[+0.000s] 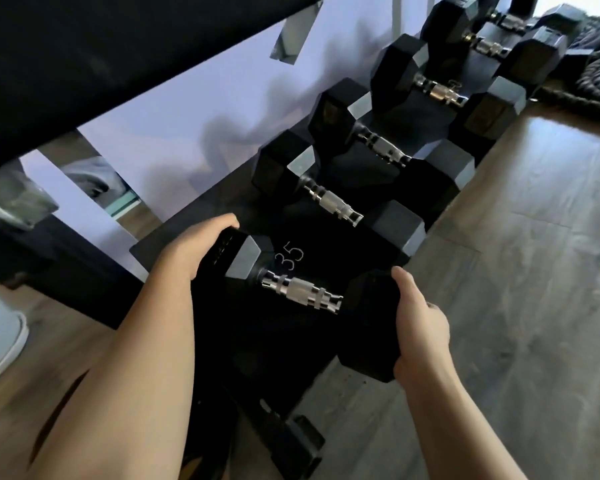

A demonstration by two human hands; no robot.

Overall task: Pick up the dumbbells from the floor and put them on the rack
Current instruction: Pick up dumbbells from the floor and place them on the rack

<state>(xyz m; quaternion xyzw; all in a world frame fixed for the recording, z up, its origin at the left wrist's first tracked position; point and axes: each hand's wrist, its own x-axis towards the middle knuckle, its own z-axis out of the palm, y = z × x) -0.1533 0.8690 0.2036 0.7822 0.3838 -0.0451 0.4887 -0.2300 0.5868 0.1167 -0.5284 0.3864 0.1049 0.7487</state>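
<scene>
Black rubber and bright steel fill my one head view. Along the sloping rack (357, 237) four more hex dumbbells (336, 202) sit in a row, receding toward the upper right, each with a knurled chrome handle. A dark slanted beam (84, 64) crosses the upper left above the rack, and a pale wall (174, 133) stands behind it. Wood-look floor (534, 271) spreads to the right, with a coiled dark rope (596, 64) in the far corner.

I see the nearest dumbbell (302, 294) at the rack's near end, beside a chalked "35" (290, 256) (written on the rack). My left hand (191, 251) cups its far head and my right hand (420, 327) wraps its near head; each grip is clenched on a head, the handle bare between them.
</scene>
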